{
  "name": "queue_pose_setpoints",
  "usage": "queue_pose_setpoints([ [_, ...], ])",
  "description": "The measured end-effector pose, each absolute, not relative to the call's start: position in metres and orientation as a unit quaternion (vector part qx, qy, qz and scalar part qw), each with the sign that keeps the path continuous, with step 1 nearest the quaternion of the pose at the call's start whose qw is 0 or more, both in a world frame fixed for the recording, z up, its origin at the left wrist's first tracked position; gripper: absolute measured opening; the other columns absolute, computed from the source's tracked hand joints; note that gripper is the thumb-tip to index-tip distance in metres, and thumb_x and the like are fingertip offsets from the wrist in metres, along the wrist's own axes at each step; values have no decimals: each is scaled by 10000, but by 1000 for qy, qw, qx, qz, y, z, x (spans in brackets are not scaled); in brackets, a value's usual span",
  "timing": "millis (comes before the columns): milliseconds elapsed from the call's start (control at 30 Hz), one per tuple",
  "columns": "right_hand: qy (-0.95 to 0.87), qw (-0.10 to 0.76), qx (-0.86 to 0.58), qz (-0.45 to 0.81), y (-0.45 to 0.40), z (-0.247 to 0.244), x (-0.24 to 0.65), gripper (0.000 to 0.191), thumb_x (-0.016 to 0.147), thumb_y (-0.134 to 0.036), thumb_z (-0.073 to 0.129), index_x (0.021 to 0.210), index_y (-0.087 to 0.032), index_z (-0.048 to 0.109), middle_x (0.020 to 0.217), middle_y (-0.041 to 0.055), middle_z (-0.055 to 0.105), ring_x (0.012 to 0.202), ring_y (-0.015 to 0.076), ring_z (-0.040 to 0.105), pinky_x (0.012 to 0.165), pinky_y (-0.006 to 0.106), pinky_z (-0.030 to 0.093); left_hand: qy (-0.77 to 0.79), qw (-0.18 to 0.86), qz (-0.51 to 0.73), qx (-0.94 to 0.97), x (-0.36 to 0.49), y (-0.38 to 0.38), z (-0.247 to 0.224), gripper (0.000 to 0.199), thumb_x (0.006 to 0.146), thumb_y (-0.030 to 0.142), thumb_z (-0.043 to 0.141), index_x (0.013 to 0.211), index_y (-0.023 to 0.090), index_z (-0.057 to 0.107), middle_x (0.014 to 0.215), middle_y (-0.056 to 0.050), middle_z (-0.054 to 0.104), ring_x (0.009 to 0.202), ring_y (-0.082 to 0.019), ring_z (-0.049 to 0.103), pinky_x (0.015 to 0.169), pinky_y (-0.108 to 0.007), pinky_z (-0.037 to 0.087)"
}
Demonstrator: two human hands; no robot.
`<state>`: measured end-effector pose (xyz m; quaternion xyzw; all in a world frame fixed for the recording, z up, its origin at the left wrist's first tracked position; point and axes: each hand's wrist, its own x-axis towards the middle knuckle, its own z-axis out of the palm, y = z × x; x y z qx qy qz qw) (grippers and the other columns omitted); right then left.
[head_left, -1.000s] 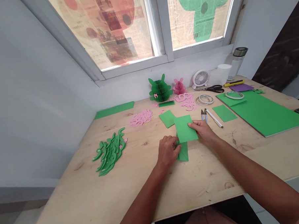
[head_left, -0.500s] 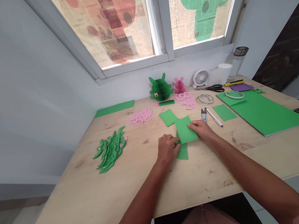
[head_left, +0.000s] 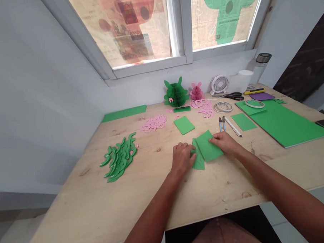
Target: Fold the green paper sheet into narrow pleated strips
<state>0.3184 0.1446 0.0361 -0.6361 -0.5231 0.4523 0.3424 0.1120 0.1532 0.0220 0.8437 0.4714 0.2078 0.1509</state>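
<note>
Nothing can be read clearly. Far beyond the left hand and right hand, newspaper sheets fill the window, showing columns of print and headlines, but every word is too small and blurred to make out. Past the right hand, a yellow utility knife shows no legible marking.

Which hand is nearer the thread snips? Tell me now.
Right. The right hand is just below the thread snips, its fingers on a green sheet; the left hand is farther off, lower down and to the snips' left.
</note>
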Motion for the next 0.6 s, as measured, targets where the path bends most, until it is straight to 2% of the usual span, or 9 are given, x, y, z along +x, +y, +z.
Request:
queue_pose_setpoints([
  [200,-583,270,-688,339,126,30,320,286,701,-377,506,508,-209,377,449,-54,336,441,94,328,449,243,203,451,131,203,859,112,151,21,324,762,143,655,1067,251,641,933,-35,639,928,-220,552,806,-364,398],
  [300,-605,246,-707,272,121,33,316,274,700,-327,527,498,-205,387,453,-47,361,457,101,331,468,255,181,433,121,194,872,112,151,21,315,775,113,634,1037,286,668,977,-32,630,947,-213,545,792,-352,408],
  [433,-616,228,-724,212,116,40,308,232,738,-318,525,541,-206,475,484,-27,446,474,123,375,480,262,197,396,85,187,895,112,150,21,242,827,128,589,974,291,691,1114,-19,634,1003,-214,530,792,-356,418],
  [533,-624,231,-719,202,109,44,305,233,803,-375,491,713,-203,620,554,-11,548,512,146,471,498,257,287,378,71,183,905,112,150,22,211,845,140,577,968,272,686,1151,0,649,1015,-218,527,799,-366,422],
  [600,-627,254,-706,210,103,43,304,335,851,-416,448,988,-196,660,666,10,638,573,169,559,543,269,384,371,67,180,909,113,149,23,201,844,133,575,960,260,679,1127,9,668,1002,-217,534,795,-368,423],
])
